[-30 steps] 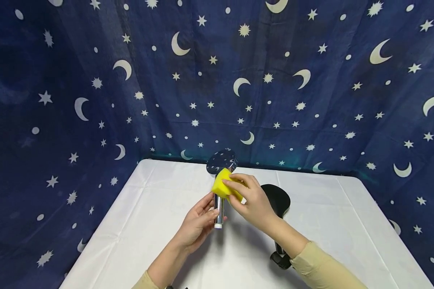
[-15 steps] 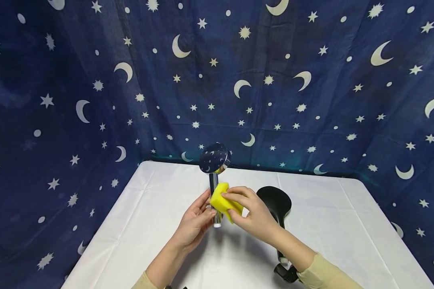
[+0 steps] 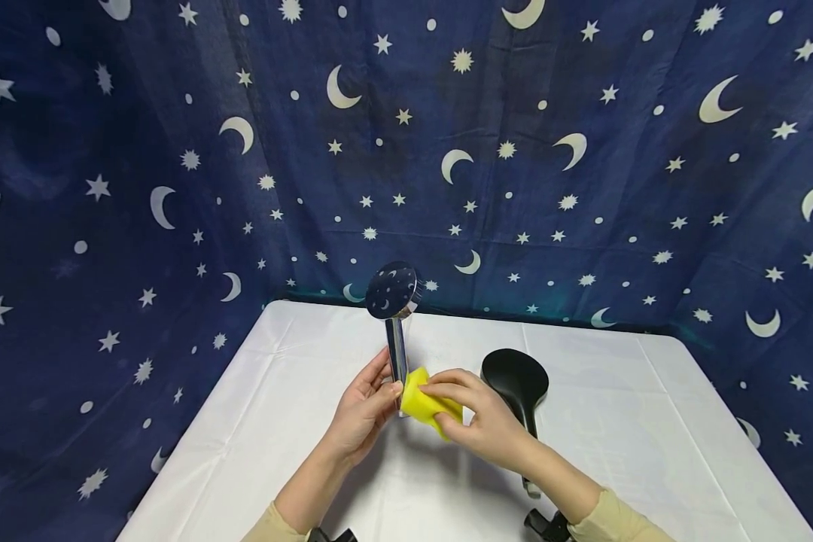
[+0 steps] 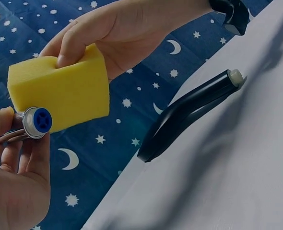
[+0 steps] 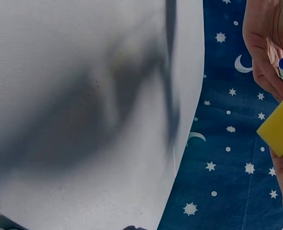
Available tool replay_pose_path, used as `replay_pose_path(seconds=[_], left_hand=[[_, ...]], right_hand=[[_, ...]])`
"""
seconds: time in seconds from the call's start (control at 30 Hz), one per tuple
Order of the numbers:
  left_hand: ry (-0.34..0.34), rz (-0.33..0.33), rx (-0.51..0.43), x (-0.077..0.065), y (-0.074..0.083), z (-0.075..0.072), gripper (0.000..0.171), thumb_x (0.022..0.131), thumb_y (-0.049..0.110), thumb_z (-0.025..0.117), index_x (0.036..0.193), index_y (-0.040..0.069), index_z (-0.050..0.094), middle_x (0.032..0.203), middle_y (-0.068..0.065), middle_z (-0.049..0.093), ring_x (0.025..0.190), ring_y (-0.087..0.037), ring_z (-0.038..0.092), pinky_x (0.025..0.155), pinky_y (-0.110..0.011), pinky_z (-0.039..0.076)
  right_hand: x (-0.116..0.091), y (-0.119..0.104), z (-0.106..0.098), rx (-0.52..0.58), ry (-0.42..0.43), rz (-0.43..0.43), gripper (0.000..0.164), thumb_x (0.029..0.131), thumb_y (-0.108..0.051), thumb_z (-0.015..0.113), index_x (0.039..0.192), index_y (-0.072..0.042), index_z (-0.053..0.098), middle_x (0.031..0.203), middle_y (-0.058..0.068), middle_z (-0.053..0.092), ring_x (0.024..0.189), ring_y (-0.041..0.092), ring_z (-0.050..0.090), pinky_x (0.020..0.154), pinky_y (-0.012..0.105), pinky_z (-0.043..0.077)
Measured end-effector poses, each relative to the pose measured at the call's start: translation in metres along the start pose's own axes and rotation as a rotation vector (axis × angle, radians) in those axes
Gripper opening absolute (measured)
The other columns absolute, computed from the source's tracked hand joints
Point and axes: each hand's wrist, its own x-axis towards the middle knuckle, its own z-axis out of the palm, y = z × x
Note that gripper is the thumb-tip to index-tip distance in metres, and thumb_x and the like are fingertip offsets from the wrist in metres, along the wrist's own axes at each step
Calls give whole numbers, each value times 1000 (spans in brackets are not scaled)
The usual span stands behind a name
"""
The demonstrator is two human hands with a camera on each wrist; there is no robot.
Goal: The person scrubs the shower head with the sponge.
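My left hand (image 3: 362, 414) grips a chrome shower head (image 3: 394, 290) by its handle, tilted with the round head up and away from me. The threaded handle end (image 4: 38, 122) with a blue insert shows in the left wrist view. In my right hand (image 3: 484, 418) a yellow sponge (image 3: 428, 400) is pinched between thumb and fingers. The sponge lies against the lower part of the handle, close to the left thumb. Part of the handle is hidden behind the sponge and left fingers.
A black shower head (image 3: 516, 380) lies on the white-covered table (image 3: 298, 361), just beyond the right forearm. Behind and to the left hangs a dark blue curtain (image 3: 406, 150) with moons and stars. Black straps (image 3: 547, 525) sit at the wrists.
The sponge has slid down from near the top of the handle to its lower end. The chrome shower head has shifted left and up, tilting a little.
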Motion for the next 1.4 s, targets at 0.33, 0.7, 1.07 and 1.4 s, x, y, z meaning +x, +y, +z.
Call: replay_pose_path(seconds=[0.33, 0.7, 1.07, 1.4], left_hand=[[-35, -51, 24, -7, -10, 4, 69, 102, 6, 63, 162, 14, 29, 140, -12, 51, 115, -20, 63, 94, -31, 54], [-49, -113, -29, -13, -12, 15, 74, 99, 6, 66, 162, 12, 27, 135, -12, 50, 106, -24, 66, 98, -42, 54], [-90, -136, -17, -19, -8, 19, 72, 98, 4, 67, 160, 8, 31, 139, -15, 52, 103, -22, 67, 95, -42, 56], [-136, -124, 172, -19, -12, 5, 77, 94, -1, 68, 160, 5, 30, 136, -16, 52, 108, -18, 63, 85, -32, 57]], right_hand=[[7, 12, 4, -83, 156, -173, 43, 86, -3, 74, 127, -17, 73, 129, 1, 63, 116, 22, 57, 95, 26, 50], [44, 30, -11, -465, 277, -513, 32, 96, -12, 64, 126, -15, 73, 124, 12, 65, 109, 34, 61, 93, 45, 54], [68, 37, -34, -548, 414, -336, 36, 86, -3, 74, 121, -11, 74, 122, 16, 63, 107, 38, 59, 92, 49, 53], [68, 25, -37, 56, 441, 275, 38, 98, -13, 66, 136, -9, 65, 129, 9, 57, 112, 26, 58, 92, 43, 55]])
